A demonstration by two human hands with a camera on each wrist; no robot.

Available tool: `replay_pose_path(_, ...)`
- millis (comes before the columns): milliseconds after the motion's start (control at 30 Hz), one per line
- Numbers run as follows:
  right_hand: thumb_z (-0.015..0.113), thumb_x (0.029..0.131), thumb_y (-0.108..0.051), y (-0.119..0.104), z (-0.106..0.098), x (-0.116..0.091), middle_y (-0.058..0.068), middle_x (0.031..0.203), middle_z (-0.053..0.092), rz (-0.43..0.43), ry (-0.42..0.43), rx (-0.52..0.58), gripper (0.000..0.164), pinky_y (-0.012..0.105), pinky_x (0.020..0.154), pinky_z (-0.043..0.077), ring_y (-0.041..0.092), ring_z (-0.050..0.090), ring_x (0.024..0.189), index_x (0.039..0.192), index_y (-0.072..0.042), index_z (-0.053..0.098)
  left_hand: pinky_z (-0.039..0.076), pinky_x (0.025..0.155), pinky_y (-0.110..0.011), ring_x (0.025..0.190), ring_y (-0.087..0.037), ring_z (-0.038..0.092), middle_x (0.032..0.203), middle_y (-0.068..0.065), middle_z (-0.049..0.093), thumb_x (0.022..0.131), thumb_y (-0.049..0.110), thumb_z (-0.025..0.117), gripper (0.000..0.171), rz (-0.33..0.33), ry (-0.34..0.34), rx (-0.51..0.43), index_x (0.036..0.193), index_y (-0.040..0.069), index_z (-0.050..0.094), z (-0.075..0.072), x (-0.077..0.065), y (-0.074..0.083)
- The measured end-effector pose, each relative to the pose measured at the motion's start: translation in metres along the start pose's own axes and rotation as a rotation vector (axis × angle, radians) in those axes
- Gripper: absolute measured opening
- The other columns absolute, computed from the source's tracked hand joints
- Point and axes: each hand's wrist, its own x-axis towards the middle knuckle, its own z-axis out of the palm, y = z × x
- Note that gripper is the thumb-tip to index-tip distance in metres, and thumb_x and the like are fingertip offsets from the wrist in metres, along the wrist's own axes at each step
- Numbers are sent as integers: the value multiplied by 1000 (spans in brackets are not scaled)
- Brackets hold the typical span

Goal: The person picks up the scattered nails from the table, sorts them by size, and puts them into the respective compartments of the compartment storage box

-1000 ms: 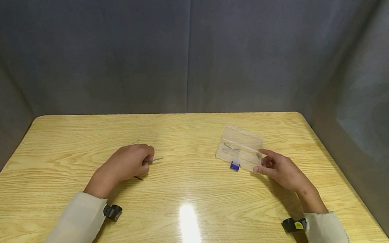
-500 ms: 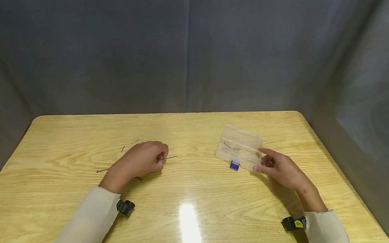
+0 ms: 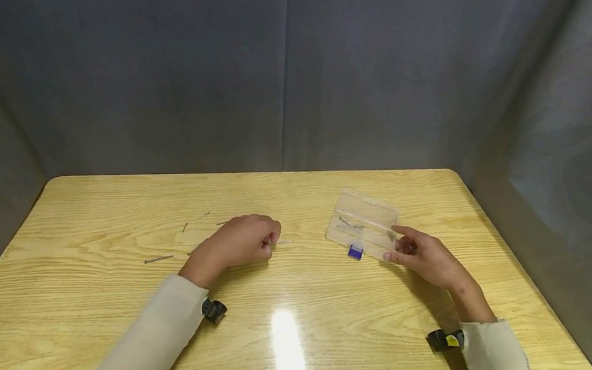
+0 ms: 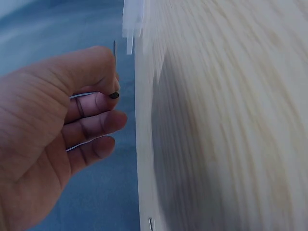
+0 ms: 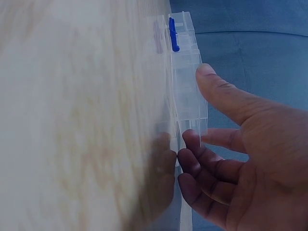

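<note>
My left hand (image 3: 242, 239) pinches a thin metal nail (image 3: 283, 242) between thumb and index finger, a little above the table. In the left wrist view the nail's head shows below the fingertips and its shank points up. My right hand (image 3: 429, 258) holds the right end of a clear plastic box (image 3: 335, 234), thumb at the front edge and index finger at the back. The box's clear lid (image 3: 369, 205) lies open toward the back. Nails (image 3: 349, 224) lie in its left part. A blue latch (image 3: 355, 252) hangs at the front side.
Several loose nails lie left of and behind the left hand, among them a long nail (image 3: 158, 259) and a short nail (image 3: 184, 227). The wooden table (image 3: 236, 343) ends at a grey curtain (image 3: 188, 100) at the back.
My left hand has moved right across the table with the nail, toward the box. Loose nails formerly behind the hand and arm are uncovered. The right hand and box have stayed put.
</note>
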Motion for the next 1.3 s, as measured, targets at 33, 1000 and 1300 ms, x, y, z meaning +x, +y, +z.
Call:
replay_pose_path(33, 76, 95, -29, 0, 0, 0, 5, 97, 62, -2, 2, -1, 72, 31, 72, 47, 21, 54, 82, 148, 9, 45, 29, 59, -28, 67, -10, 36, 74, 6, 38, 78, -6, 50, 22, 5, -4, 1, 75, 16, 50, 1, 2, 1)
replay_pose_path(1000, 75, 96, -30, -3, -1, 2, 7, 100, 63, -2, -14, 22, 74, 31, 74, 48, 22, 55, 84, 151, 8, 42, 33, 62, -29, 68, -11, 40, 74, 5, 46, 84, -1, 56, 18, -23, -53, -66, 83, 17, 58, 24, 78, 28)
replay_pose_path(1300, 75, 96, -29, 0, -3, 2, 7, 101, 63, 5, -6, 25, 72, 31, 71, 49, 21, 56, 83, 149, 7, 44, 30, 60, -28, 69, -11, 40, 77, 5, 46, 85, -1, 57, 19, 26, -28, -14, 82, 18, 54, 22, 104, 43)
